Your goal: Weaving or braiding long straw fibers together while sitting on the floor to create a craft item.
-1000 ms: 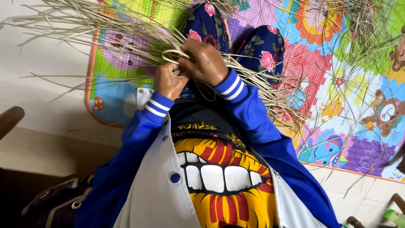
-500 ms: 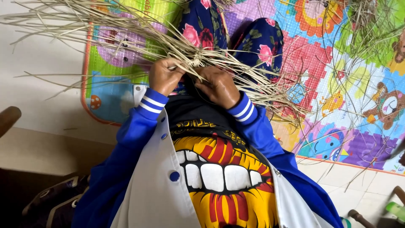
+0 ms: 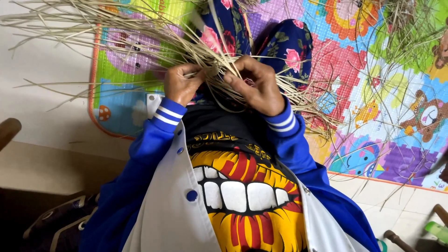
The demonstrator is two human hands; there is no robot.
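Observation:
A bundle of pale dried grass straws (image 3: 116, 35) fans out over my lap and to the left. My left hand (image 3: 181, 84) pinches the strands near their gathered middle. My right hand (image 3: 256, 84) grips the same bundle just beside it, fingers curled around the strands. Both hands sit close together above my floral trousers (image 3: 289, 51). More straws trail off to the right under my right wrist. Blue sleeves with white striped cuffs cover both arms.
A colourful foam play mat (image 3: 387, 116) with animal pictures lies under my legs. Loose green and pale straws (image 3: 401, 32) are scattered at the upper right. A wooden handle end (image 3: 9, 130) shows at the left edge; tiled floor at lower right.
Both hands have shifted along the bundle: the left now pinches at the centre, and the right has turned to grip from the right side. The view moved slightly.

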